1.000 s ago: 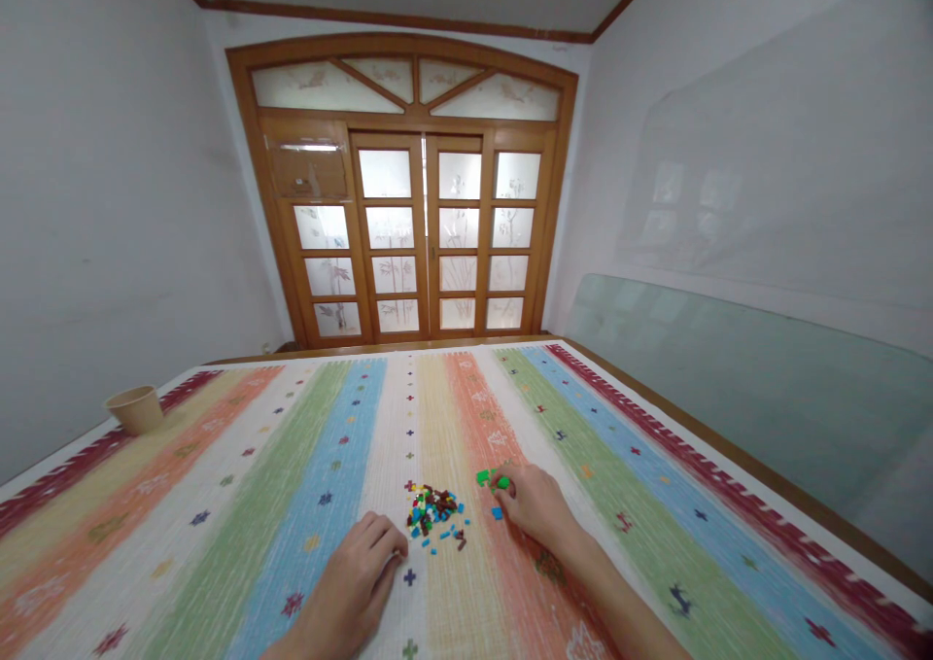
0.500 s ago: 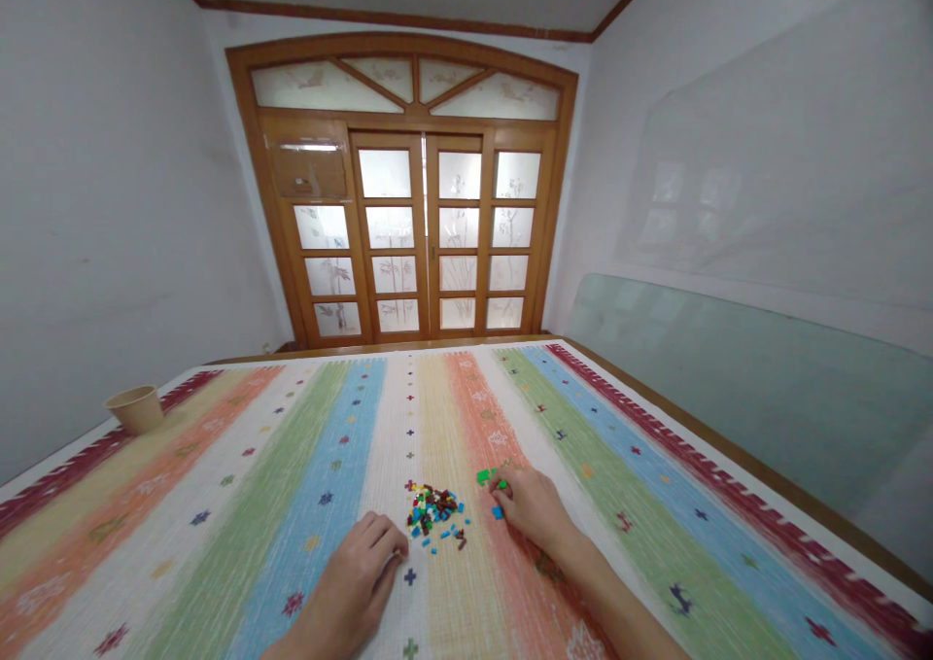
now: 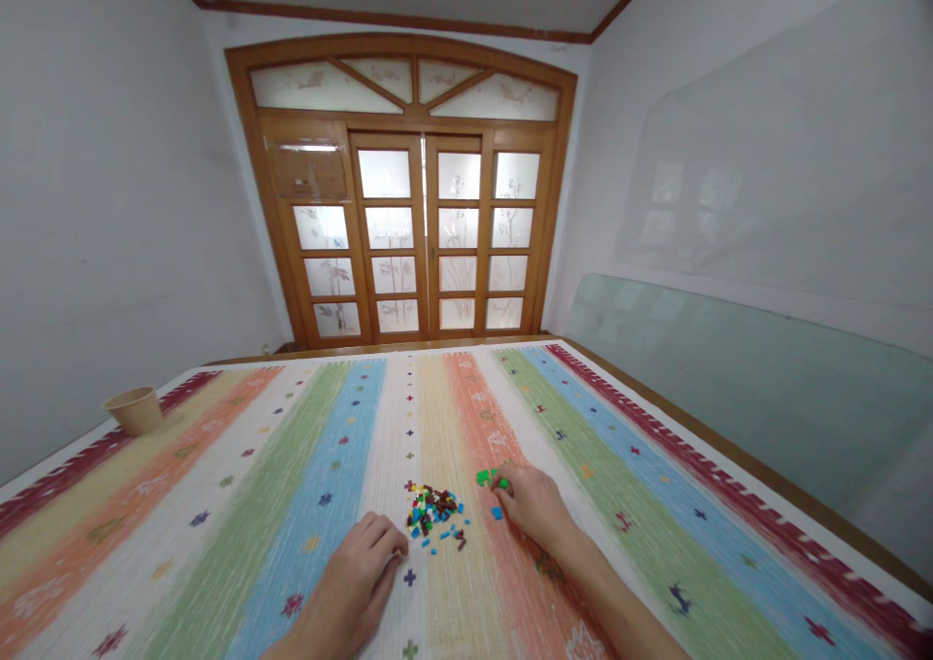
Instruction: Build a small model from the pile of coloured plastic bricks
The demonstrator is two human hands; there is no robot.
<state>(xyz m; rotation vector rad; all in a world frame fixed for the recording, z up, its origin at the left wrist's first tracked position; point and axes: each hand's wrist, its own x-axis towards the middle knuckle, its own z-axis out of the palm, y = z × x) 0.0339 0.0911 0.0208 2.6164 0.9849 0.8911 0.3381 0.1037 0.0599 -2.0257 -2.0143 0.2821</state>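
A small heap of tiny coloured bricks (image 3: 434, 516) lies on the striped cloth (image 3: 292, 466) just in front of me. My left hand (image 3: 359, 582) rests on the cloth left of the heap, fingers curled loosely, nothing visible in it. My right hand (image 3: 535, 504) lies right of the heap, its fingertips pinched on a green brick (image 3: 500, 483). Another green piece (image 3: 482, 477) sits just beyond those fingertips. A lone blue brick (image 3: 497, 513) lies by the thumb.
A tan paper cup (image 3: 134, 410) stands at the cloth's far left edge. A sheet of glass (image 3: 729, 388) leans on the right wall. Wooden glazed doors (image 3: 423, 242) close the far end of the room.
My right hand's fingertips have shifted slightly at the green bricks. The left hand and the heap have stayed put.
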